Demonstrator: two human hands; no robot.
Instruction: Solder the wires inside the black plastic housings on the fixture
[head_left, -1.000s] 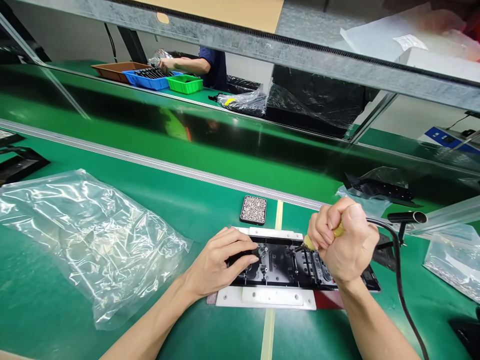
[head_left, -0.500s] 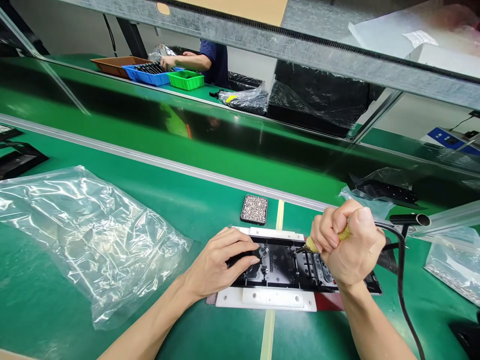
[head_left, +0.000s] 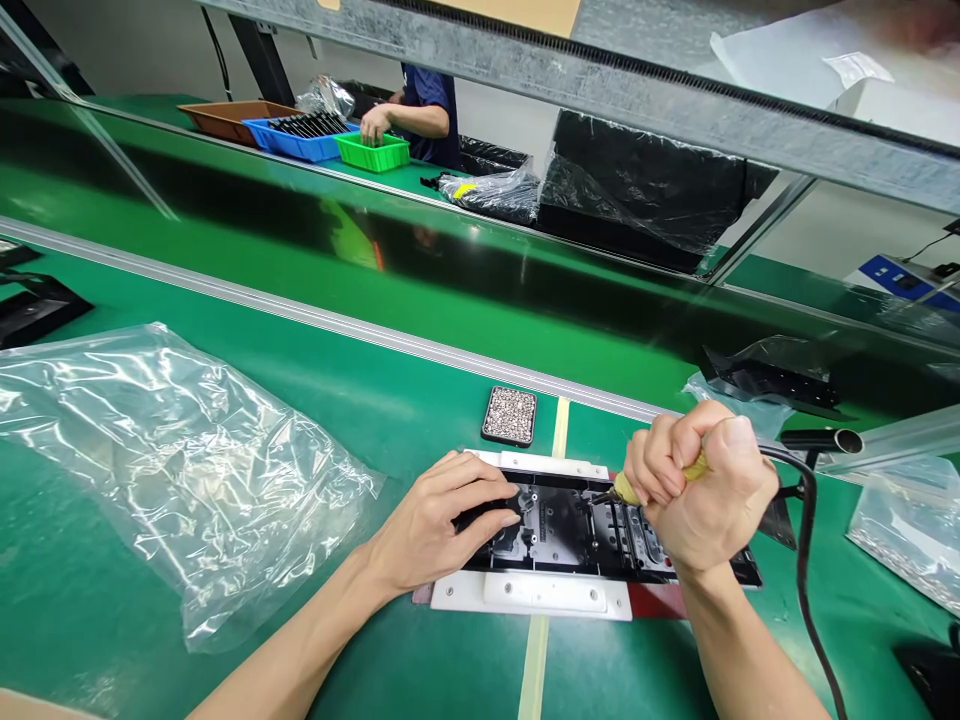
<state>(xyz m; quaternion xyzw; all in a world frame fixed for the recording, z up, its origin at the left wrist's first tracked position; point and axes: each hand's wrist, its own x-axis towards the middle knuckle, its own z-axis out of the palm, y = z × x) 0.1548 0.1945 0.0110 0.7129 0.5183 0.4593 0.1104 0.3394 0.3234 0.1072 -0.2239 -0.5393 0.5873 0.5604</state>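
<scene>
A long black plastic panel lies ribbed side up in a white fixture. My left hand rests over its left end, fingers stretched out and thumb apart, the fingertips against the panel. In my right hand, closed in a fist with the thumb on top, is a soldering iron with a yellow handle. Its thin tip points down and left at the panel's middle; whether it touches I cannot tell. Behind the fixture stands a small square black tray filled with tiny metal parts.
Clear plastic bag spreads across the left. A metal tube holder and the iron's black cord stand right, beside a bag of small parts. Beyond the rail, a co-worker's hand is at a green bin.
My left hand stays in place, and my right hand with the soldering iron has barely shifted. The co-worker's hand has moved from the blue bin to the green one.
</scene>
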